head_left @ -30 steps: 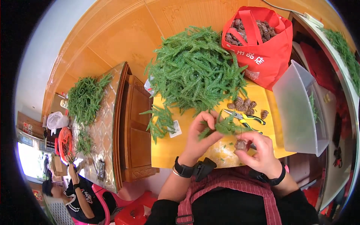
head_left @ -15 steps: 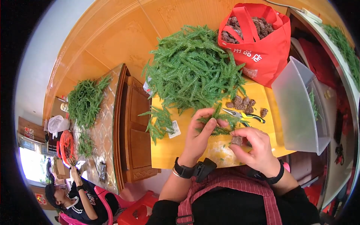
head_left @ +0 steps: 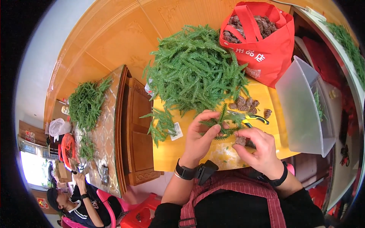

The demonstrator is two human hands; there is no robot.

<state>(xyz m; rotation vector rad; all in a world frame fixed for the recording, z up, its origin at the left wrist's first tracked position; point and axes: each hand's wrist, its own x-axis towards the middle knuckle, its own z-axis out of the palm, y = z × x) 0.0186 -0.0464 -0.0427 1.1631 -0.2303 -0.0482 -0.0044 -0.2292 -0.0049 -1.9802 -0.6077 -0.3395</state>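
Observation:
Pinched between the thumb and fingers of my left hand (head_left: 200,137) is a green artificial pine sprig (head_left: 223,121). My right hand (head_left: 258,146) grips a small brown pine cone (head_left: 240,140) by its sides, close against the sprig's lower tips. Whether the two are joined I cannot tell. Just beyond my hands lie yellow-and-black pliers (head_left: 256,119), partly covered by the sprig. Several loose pine cones (head_left: 245,104) rest on the yellow table (head_left: 171,157) behind the pliers.
A large heap of green sprigs (head_left: 194,68) fills the table's back. Beside it stands a red bag (head_left: 262,57) of pine cones. A translucent plastic bin (head_left: 304,110) is at the right. Some sprigs (head_left: 161,123) and a white label lie left. Another person (head_left: 81,201) sits at the left table.
The sprig in my left hand has turned slightly, with one branch now pointing more upright. My right hand has barely moved. The other person's hands have shifted a little.

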